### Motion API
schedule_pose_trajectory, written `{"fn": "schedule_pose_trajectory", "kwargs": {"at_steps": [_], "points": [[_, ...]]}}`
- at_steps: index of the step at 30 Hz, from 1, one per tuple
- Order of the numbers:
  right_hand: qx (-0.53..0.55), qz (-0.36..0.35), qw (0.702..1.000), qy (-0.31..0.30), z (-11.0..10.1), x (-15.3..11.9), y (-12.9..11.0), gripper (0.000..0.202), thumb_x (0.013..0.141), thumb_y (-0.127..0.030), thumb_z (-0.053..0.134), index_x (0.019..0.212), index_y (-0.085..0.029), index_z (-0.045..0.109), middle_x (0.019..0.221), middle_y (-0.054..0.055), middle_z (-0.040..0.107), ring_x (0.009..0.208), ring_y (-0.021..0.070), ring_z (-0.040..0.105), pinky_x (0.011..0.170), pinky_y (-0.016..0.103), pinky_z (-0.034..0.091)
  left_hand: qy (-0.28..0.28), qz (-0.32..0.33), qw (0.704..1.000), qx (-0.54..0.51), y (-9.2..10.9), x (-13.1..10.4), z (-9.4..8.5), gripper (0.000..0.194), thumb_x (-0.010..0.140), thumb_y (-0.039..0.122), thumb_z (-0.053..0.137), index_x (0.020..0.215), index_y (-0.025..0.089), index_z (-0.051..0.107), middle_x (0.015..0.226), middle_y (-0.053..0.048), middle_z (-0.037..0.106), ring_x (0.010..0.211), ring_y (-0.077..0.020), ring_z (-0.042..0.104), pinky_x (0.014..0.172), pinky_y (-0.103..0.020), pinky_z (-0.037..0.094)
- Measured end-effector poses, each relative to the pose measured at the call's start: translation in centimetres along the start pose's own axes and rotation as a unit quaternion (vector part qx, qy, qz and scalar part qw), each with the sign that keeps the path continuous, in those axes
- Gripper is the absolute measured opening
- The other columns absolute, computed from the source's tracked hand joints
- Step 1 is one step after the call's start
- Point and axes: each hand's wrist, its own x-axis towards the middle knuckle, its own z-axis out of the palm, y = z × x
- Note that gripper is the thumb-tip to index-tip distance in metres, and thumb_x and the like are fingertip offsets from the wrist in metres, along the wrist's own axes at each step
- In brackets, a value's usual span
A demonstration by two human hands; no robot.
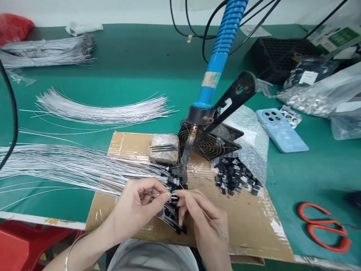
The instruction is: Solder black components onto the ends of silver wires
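Note:
My left hand point(146, 203) pinches something small and metallic at its fingertips, just below the soldering iron point(188, 148). My right hand point(201, 212) meets it there, its fingers closed around a thin wire point(214, 224) that trails down to the right across the palm. What lies between the fingertips is too small to make out. Under and beside both hands are black connectors point(180, 229) with wires attached. A long bundle of thin white wires point(70, 162) runs in from the left to the connectors by the iron's tip.
A cardboard sheet point(239, 226) covers the table's front. Behind stand a fan point(208, 139) and a block point(164, 154). Black parts point(235, 175) lie in a pile on the right, near a phone point(282, 130) and red-handled scissors point(324, 227). Another wire bundle point(104, 113) lies behind.

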Motion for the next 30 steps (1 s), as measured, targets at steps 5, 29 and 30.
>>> {"fn": "schedule_pose_trajectory", "kwargs": {"at_steps": [5,29,30], "points": [[0.045,0.026,0.998,-0.026,0.4,0.2,0.0,0.015,0.096,-0.034,0.077,0.102,-0.026,0.088,0.077,0.002,0.066,0.053,0.0103,0.060,0.047,0.021,0.052,0.010,-0.001,1.000,0.003,0.0,-0.2,0.3,0.023,0.087,0.037,0.072,0.077,0.016,0.072,0.064,0.000,0.059,0.056,-0.0119,0.041,0.051,-0.027,0.026],[0.144,0.163,0.975,-0.039,0.2,0.7,-1.9,0.022,0.077,-0.042,0.089,0.072,-0.021,0.083,0.059,-0.003,0.055,0.048,0.0078,0.045,0.042,0.019,0.041,0.006,0.053,0.997,0.050,0.4,-0.7,0.7,0.024,0.090,0.031,0.067,0.070,0.018,0.069,0.058,0.003,0.051,0.054,-0.0108,0.032,0.048,-0.026,0.023],[0.142,0.168,0.975,-0.043,0.2,0.8,-2.0,0.022,0.077,-0.041,0.089,0.072,-0.021,0.083,0.059,-0.003,0.055,0.048,0.0077,0.045,0.042,0.019,0.041,0.004,0.051,0.997,0.054,0.4,-0.7,0.7,0.023,0.089,0.031,0.067,0.070,0.018,0.069,0.057,0.004,0.049,0.053,-0.0106,0.029,0.047,-0.026,0.020]]}}
